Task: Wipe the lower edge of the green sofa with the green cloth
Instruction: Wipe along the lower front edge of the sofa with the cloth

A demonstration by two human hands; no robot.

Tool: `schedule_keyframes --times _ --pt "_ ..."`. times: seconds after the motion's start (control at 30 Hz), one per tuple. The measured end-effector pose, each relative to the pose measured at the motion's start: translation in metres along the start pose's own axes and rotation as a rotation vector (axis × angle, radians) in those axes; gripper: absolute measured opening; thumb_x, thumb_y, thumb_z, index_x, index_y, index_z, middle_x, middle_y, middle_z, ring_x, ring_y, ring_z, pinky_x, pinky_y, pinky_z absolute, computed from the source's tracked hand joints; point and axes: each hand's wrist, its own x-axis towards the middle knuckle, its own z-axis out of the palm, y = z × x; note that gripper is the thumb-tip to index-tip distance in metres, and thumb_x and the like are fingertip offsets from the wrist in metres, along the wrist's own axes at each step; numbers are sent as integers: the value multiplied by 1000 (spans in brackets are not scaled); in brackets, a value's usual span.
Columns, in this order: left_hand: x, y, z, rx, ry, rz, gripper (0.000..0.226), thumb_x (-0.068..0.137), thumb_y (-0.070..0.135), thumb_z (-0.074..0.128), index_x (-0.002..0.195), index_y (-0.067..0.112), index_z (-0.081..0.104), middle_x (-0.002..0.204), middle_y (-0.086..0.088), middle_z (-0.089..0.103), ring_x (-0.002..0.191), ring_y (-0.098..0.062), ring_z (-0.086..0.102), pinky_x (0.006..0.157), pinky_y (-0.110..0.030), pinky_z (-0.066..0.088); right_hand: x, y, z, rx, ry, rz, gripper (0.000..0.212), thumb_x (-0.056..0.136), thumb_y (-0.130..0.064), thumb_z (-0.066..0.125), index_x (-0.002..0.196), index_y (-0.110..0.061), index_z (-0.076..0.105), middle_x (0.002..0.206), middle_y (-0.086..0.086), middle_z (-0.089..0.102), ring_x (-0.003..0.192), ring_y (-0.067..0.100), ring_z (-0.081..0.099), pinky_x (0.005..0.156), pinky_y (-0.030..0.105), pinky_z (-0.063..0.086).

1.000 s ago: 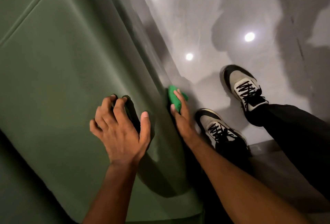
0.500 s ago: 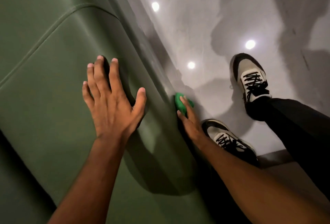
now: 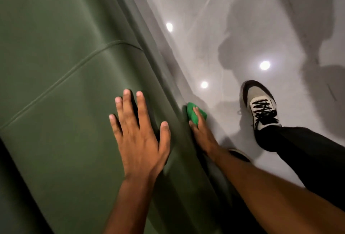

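Observation:
The green sofa (image 3: 61, 88) fills the left half of the head view, its seat cushion seamed and its front face dropping to the floor. My left hand (image 3: 139, 133) lies flat on the cushion, fingers spread, holding nothing. My right hand (image 3: 202, 133) reaches down the sofa's front and presses the bunched green cloth (image 3: 193, 114) against the lower edge where the sofa meets the floor. Part of the cloth is hidden under my fingers.
A glossy grey floor (image 3: 214, 28) with bright light reflections runs along the sofa's right. My shoe (image 3: 261, 103) and dark trouser leg (image 3: 308, 155) stand just right of the cloth; the other shoe's toe (image 3: 239, 154) peeks out behind my right forearm.
My left hand went from curled to flat on the cushion. My right hand has slid the cloth further along the sofa's lower edge, and the view has shifted with it.

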Motion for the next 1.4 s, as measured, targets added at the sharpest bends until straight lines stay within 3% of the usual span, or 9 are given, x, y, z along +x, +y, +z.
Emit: schedule_keyframes --times 0.27,0.4,0.57,0.73,0.87,1.03,1.2,1.27,1.4 --pt "7 -4 -4 54 -3 -7 83 88 48 45 158 11 22 168 -11 14 155 -29 9 121 -58 19 16 -62 6 -38 -161 -339 66 100 -11 49 150 -28 8 163 -6 5 155 16 3 127 33 4" --pt "10 -2 4 12 28 -10 81 90 46 45 159 14 19 169 -5 11 156 -25 6 122 -55 16 57 -66 -1 -58 -193 -296 66 100 -17 48 153 -25 7 165 -6 6 154 12 6 126 28 5" --pt "21 -7 -2 32 3 13 82 90 49 42 160 13 18 169 -4 8 156 -23 1 123 -56 13 34 -44 -5 70 -167 -97 64 102 -16 44 155 -28 10 167 -4 7 154 10 9 128 39 10" --pt "44 -10 -7 32 -14 -16 85 89 49 43 160 13 12 169 -3 5 156 -22 -4 124 -54 8 27 -62 0 22 -211 -279 61 102 -21 46 148 -42 13 164 -17 4 153 2 -1 125 28 3" --pt "52 -11 -12 22 -32 -11 92 86 52 48 161 16 9 170 -1 2 156 -20 -7 125 -52 4 76 -97 9 -171 -149 -427 63 101 -23 47 154 -29 14 161 -18 5 153 12 -9 126 42 -1" --pt "71 -18 -17 22 -35 -12 93 85 54 49 161 17 9 170 -1 -1 156 -21 -8 124 -55 4 92 -80 4 -79 -94 -155 62 102 -30 44 155 -30 12 167 -5 8 155 16 -1 127 50 3" --pt "111 -23 -27 -24 -44 -41 89 88 54 46 161 28 3 169 4 -9 155 -20 -14 123 -53 -2 56 -72 7 -225 -104 -145 55 101 -47 36 144 -57 4 157 -30 -2 145 -3 -15 121 47 -19" --pt "123 -23 -31 -44 -36 -59 88 88 53 47 160 29 4 169 4 -9 155 -21 -14 123 -54 -1 60 -95 7 -139 -125 -243 53 101 -43 38 138 -64 7 160 -26 2 148 -2 -14 123 43 -15" --pt "138 -22 -32 -40 6 -83 91 83 52 52 160 32 9 170 3 -5 156 -24 -8 122 -57 1 93 -136 10 -38 -129 -276 59 102 -28 45 153 -35 17 167 -6 10 154 12 4 128 42 7"
